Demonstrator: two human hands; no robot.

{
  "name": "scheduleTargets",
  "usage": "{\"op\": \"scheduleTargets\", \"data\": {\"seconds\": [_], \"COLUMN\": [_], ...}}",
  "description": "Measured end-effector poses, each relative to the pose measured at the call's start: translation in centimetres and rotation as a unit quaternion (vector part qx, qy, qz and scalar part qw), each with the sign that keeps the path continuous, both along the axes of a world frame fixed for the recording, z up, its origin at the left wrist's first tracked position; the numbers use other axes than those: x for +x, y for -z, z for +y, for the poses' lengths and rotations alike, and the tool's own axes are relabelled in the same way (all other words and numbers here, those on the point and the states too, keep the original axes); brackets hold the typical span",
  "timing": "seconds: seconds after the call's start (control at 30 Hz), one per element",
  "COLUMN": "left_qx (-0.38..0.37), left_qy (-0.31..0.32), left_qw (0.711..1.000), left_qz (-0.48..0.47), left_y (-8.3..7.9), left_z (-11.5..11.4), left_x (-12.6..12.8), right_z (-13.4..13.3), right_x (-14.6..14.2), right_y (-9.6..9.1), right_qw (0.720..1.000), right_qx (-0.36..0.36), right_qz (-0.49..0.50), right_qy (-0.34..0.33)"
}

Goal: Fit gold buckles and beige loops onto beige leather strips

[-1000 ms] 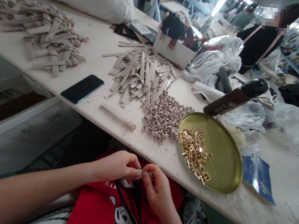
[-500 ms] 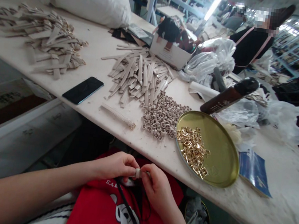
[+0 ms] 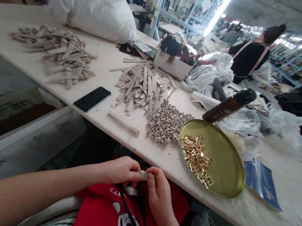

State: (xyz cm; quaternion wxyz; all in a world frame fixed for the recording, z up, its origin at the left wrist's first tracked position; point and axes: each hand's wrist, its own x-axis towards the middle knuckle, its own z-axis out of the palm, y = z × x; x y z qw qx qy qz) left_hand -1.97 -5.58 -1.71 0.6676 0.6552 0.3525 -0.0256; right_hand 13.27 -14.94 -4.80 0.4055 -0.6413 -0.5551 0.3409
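Note:
Low over the red apron, in front of the table edge, my left hand pinches a small beige strap from one side. My right hand pinches its other end, with the fingertips covering most of it. A band or loop seems to sit around the strap between the two hands. Nearest on the table are a single strap with a gold buckle, a heap of beige loops and a round gold-coloured tray holding gold buckles.
Beige straps lie heaped behind the loops; another heap lies left. A phone, dark brown bottle, blue booklet, white box, plastic bags and large white sack surround them. A person stands beyond.
The camera view has tilted up and shifted slightly, so the table contents sit lower and further right. My hands stay together on the strap; more of it now shows between the fingers.

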Motion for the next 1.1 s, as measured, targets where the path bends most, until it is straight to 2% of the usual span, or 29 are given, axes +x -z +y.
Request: {"op": "scheduleTargets", "data": {"seconds": [0.17, 0.3, 0.43, 0.5, 0.63, 0.73, 0.8, 0.9, 1.0, 1.1], "left_qx": [-0.028, -0.033, -0.031, -0.053, -0.089, -0.07, -0.018, 0.165, 0.364, 0.465], "left_qy": [-0.041, -0.032, -0.017, -0.034, -0.057, -0.042, -0.007, 0.042, 0.019, 0.009], "left_qw": [0.999, 0.999, 0.999, 0.997, 0.993, 0.996, 1.0, 0.985, 0.927, 0.874], "left_qz": [-0.015, -0.025, -0.039, -0.045, -0.054, -0.045, -0.021, 0.03, 0.093, 0.14], "left_y": [0.5, -0.5, -1.4, -1.1, 0.3, 0.7, 0.4, -0.8, -1.3, -0.6], "left_z": [0.4, 2.0, 3.5, 3.9, 4.0, 4.1, 4.5, 6.3, 9.5, 13.1], "left_x": [0.1, -0.7, -1.3, -1.2, -0.3, 0.1, 0.0, -0.6, -1.6, -2.4], "right_z": [0.6, 2.3, 3.9, 4.2, 4.3, 4.6, 5.2, 6.7, 8.4, 9.6], "right_x": [-0.9, -1.3, -1.3, -1.2, -1.0, -1.3, -1.7, -2.3, -2.3, -1.7], "right_y": [0.2, 0.3, 0.3, 0.3, 0.2, 0.4, 0.7, 1.3, 1.8, 2.5], "right_qw": [1.0, 0.999, 0.994, 0.992, 0.996, 0.997, 0.994, 0.988, 0.995, 1.0], "right_qx": [0.009, 0.021, -0.002, -0.014, -0.011, -0.002, -0.016, -0.041, -0.021, 0.008], "right_qz": [0.002, 0.027, 0.113, 0.127, 0.089, 0.081, 0.109, 0.147, 0.094, 0.01], "right_qy": [-0.019, -0.006, 0.01, 0.007, 0.001, 0.006, 0.017, 0.025, 0.018, 0.02]}}
